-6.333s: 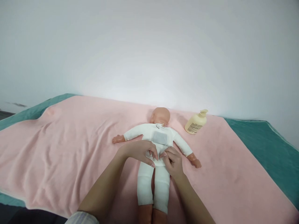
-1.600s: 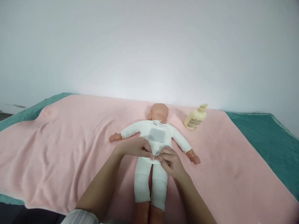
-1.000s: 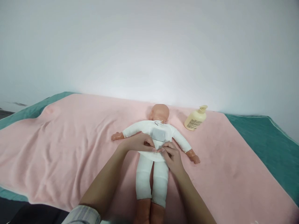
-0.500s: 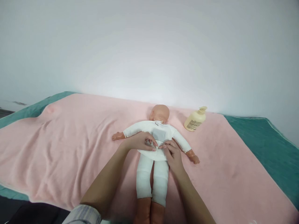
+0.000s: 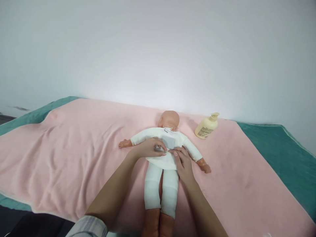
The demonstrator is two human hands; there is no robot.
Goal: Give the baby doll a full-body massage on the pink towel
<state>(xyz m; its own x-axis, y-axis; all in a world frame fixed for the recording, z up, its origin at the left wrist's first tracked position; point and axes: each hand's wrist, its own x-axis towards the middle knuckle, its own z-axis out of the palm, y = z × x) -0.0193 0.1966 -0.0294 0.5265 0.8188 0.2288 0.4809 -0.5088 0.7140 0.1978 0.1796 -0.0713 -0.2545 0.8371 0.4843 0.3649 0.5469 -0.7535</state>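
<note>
A doll (image 5: 169,120) with a white cloth body lies face down, its arms spread, on a pink blanket (image 5: 74,141). On its back is a pale grey patch (image 5: 168,142). My left hand (image 5: 152,147) rests over the lower back from the left, thumb and fingers curved towards each other. My right hand (image 5: 183,161) meets it from the right, fingers bent at the white cloth (image 5: 163,163) just below the patch. The fingertips of both hands nearly touch. Whatever small part of the cloth they pinch is too small to make out.
A pale yellow pump bottle (image 5: 206,126) stands on the blanket right of the doll's head. Green cloth (image 5: 276,148) shows beyond the blanket at both sides. A pale wall (image 5: 158,52) rises behind.
Both hands have shifted slightly up the doll's back, closer to the grey patch. The doll and the bottle have stayed in place.
</note>
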